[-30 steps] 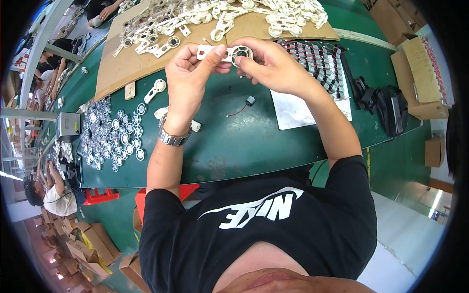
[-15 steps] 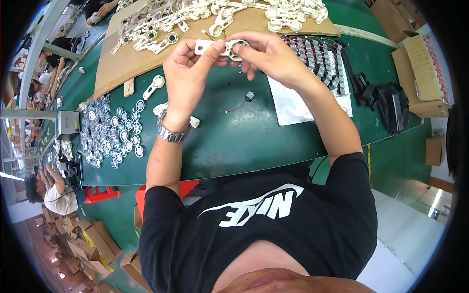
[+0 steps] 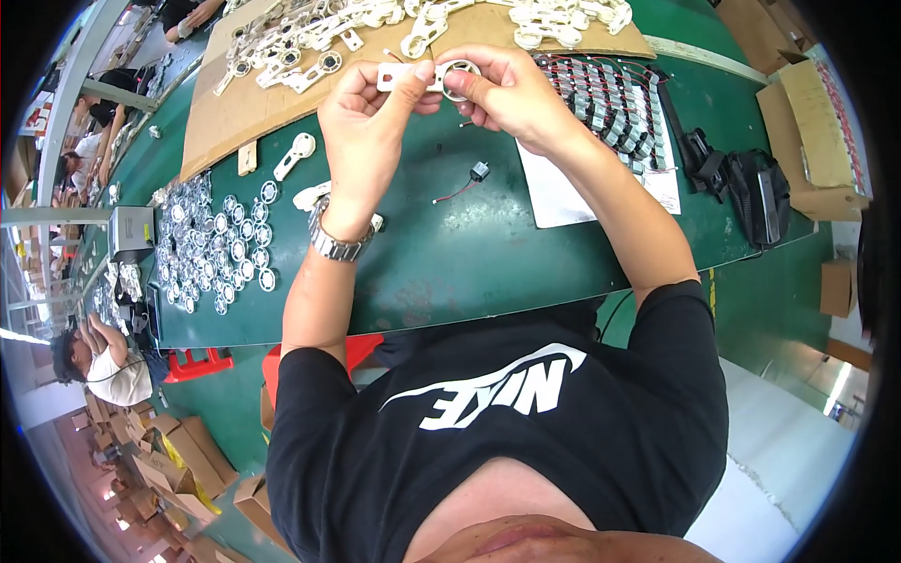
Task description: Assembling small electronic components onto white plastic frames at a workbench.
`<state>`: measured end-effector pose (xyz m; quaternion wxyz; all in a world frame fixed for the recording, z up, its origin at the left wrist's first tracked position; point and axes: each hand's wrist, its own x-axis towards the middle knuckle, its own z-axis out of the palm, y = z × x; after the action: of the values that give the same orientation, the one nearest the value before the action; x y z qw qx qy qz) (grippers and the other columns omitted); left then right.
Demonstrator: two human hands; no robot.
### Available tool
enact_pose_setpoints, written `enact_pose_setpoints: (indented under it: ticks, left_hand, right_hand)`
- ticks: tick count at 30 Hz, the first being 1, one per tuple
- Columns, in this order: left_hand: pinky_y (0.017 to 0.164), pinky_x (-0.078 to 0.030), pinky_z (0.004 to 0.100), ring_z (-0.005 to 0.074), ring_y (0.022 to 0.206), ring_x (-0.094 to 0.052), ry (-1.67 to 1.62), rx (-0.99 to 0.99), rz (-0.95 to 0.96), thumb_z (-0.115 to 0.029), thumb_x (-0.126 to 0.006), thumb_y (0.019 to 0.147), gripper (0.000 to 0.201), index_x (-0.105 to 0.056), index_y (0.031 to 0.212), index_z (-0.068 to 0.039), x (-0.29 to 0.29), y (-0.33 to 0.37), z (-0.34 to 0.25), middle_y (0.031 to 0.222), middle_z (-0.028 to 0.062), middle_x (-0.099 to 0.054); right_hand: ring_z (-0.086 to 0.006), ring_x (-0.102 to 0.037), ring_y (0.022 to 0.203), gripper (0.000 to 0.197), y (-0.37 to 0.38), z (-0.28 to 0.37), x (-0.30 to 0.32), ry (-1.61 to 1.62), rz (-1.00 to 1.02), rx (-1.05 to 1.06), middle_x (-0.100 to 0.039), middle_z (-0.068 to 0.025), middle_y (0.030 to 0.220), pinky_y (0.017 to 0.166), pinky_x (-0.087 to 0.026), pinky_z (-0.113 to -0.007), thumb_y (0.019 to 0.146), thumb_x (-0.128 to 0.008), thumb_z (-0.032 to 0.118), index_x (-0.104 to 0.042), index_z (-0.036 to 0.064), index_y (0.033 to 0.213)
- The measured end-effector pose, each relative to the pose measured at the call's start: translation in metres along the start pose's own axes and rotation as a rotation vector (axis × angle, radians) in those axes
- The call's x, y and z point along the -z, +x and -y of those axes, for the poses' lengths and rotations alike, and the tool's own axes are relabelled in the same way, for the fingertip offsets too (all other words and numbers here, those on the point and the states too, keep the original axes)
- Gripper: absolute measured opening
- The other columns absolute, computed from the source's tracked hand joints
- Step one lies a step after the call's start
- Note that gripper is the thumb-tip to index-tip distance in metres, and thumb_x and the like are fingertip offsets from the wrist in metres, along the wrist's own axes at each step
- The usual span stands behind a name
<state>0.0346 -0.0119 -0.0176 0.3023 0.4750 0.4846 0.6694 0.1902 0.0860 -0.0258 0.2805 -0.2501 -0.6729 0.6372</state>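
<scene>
My left hand (image 3: 364, 127) pinches the slotted end of a white plastic housing (image 3: 392, 77) between thumb and fingers. My right hand (image 3: 518, 101) grips the ring-shaped end of the same housing, its thumb pressed into the ring. Whether anything small sits inside the ring is hidden by that thumb. Below the hands, a small motor (image 3: 480, 171) with a red lead lies on the green table (image 3: 441, 253). Other white housings (image 3: 296, 156) rest beside my left wrist, one partly covered by it.
A cardboard sheet (image 3: 211, 141) at the back carries piled white housings (image 3: 310, 38). Silver ring-shaped parts (image 3: 239, 251) spread at left. Rows of wired motors (image 3: 610, 108) sit on a white sheet (image 3: 554, 202) at right, near a black bag (image 3: 758, 202). Co-workers are visible at far left.
Both hands still hold the housing, shifted slightly up in the picture. My right thumb and fingers have moved a little around the ring. The view itself has also shifted slightly.
</scene>
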Motion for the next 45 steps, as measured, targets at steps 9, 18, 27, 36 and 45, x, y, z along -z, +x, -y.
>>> enact_pose_setpoints:
  ticks: [9, 18, 27, 36, 45]
  left_hand:
    - [0.062, -0.048, 0.0209, 0.0073, 0.070, -0.068, 0.485, -0.067, -0.215, -0.024, -0.084, 0.089, 0.025, -0.075, 0.098, -0.002, 0.111, 0.085, 0.023, 0.078, -0.0012, -0.070]
    - [0.071, -0.053, 0.0342, 0.0218, 0.077, -0.068, 1.198, 0.093, 0.148, -0.030, -0.077, 0.091, 0.028, -0.078, 0.098, -0.003, 0.150, 0.062, 0.033, 0.086, 0.0114, -0.074]
    - [0.087, -0.053, 0.0408, 0.0331, 0.100, -0.065, 1.526, 0.305, 0.563, -0.030, -0.084, 0.080, 0.034, -0.075, 0.099, -0.003, 0.096, -0.016, 0.014, 0.101, 0.0167, -0.071]
    - [0.093, -0.056, 0.0317, 0.0200, 0.110, -0.070, 0.401, 0.463, 0.300, -0.024, -0.062, 0.105, 0.040, -0.058, 0.135, 0.002, 0.123, 0.037, 0.022, 0.122, 0.0131, -0.072]
    - [0.107, -0.054, 0.0469, 0.0339, 0.126, -0.064, -0.342, 0.382, 0.332, -0.021, -0.053, 0.108, 0.044, -0.048, 0.144, 0.005, 0.079, 0.051, 0.034, 0.137, 0.0223, -0.062]
  right_hand:
    - [-0.0119, -0.064, 0.083, 0.040, 0.009, -0.009, 0.030, -0.239, 0.161, 0.041, -0.070, -0.0059, 0.102, 0.074, -0.056, -0.028, 0.106, -0.059, 0.033, -0.065, 0.0049, 0.134]
    - [-0.0286, -0.069, 0.087, 0.024, -0.006, -0.017, 0.027, -0.826, 0.411, 0.235, -0.072, -0.0130, 0.092, 0.082, -0.054, -0.041, 0.094, -0.064, 0.008, -0.070, 0.0028, 0.116]
    - [-0.0392, -0.066, 0.103, 0.025, -0.025, -0.057, 0.013, -0.925, 0.495, 0.133, -0.067, -0.0198, 0.105, 0.086, -0.053, -0.047, 0.080, -0.072, -0.003, -0.066, -0.0009, 0.104]
    - [-0.0339, -0.072, 0.083, 0.022, -0.008, -0.021, 0.009, -0.679, 0.245, 0.240, -0.073, -0.0194, 0.088, 0.076, -0.056, -0.043, 0.085, -0.073, 0.006, -0.070, 0.0003, 0.106]
    - [-0.0246, -0.075, 0.086, 0.025, -0.006, -0.003, 0.005, -0.631, 0.019, 0.285, -0.076, -0.0175, 0.093, 0.081, -0.059, -0.036, 0.094, -0.070, 0.011, -0.069, -0.0013, 0.117]
